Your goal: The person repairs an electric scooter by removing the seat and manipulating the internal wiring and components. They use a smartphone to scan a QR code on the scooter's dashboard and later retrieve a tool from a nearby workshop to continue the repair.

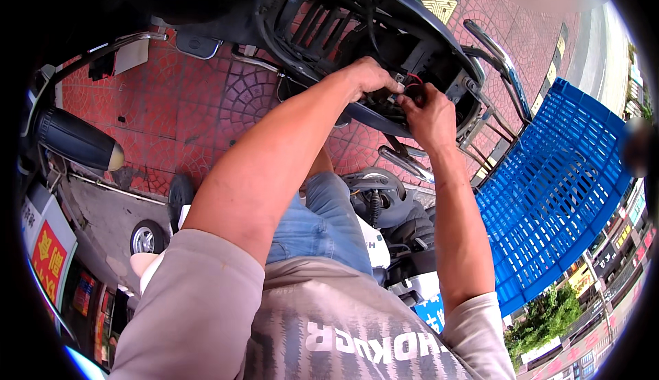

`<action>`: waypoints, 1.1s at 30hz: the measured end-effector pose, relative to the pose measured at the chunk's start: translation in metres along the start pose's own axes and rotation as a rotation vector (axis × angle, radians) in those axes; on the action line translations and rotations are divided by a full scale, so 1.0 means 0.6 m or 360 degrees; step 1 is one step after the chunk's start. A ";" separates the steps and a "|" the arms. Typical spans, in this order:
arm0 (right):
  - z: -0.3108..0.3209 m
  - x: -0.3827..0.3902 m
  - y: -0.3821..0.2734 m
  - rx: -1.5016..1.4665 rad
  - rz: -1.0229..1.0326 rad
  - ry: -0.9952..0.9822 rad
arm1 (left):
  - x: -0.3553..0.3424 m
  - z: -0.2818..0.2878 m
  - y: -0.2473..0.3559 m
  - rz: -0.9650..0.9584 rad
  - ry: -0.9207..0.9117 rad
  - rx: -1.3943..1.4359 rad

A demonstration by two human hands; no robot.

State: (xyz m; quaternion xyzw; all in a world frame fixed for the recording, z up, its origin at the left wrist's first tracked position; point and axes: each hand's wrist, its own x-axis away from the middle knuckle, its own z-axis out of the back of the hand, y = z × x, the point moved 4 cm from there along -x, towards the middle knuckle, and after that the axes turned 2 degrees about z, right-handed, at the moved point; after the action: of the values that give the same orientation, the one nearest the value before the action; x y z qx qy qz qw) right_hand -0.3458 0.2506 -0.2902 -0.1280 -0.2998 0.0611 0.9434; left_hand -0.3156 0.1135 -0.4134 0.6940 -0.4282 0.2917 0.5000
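Both my hands reach into the open seat compartment of a dark scooter body (322,81), near its right end. My left hand (367,78) is closed, thumb and fingers pinched together by a small metallic part. Just right of it, my right hand (434,116) is also closed, its thumb and fingers pressed round something small and dark. What each hand holds is too small and covered to name. A thin red wire (414,78) curves up between the two hands. A black cable (367,9) hangs down into the compartment from above.
A blue plastic basket (549,194) stands at the right, beside the chrome rear rack (504,64). Behind my legs is another scooter (381,198). A dark rounded handlebar-like part (79,138) juts in at the left over red paving (158,105).
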 end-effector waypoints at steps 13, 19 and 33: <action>0.084 0.191 0.014 -0.1406 -0.0020 0.0283 | 0.292 -0.119 0.044 -0.1255 0.0204 -0.0589; 0.046 0.195 -0.122 -0.1393 0.0472 -0.0180 | 0.412 -0.092 -0.016 -0.1077 0.0616 -0.0516; -0.018 0.260 -0.061 -0.0057 0.0933 -0.0151 | 0.574 0.269 -0.567 0.0143 0.2056 -0.0424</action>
State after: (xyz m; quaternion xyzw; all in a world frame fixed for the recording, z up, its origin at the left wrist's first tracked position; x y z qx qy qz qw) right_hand -0.2116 0.2430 -0.2026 -0.2228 -0.2949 0.3316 0.8680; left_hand 0.1415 -0.0975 -0.3308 0.2932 -0.1030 0.6144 0.7252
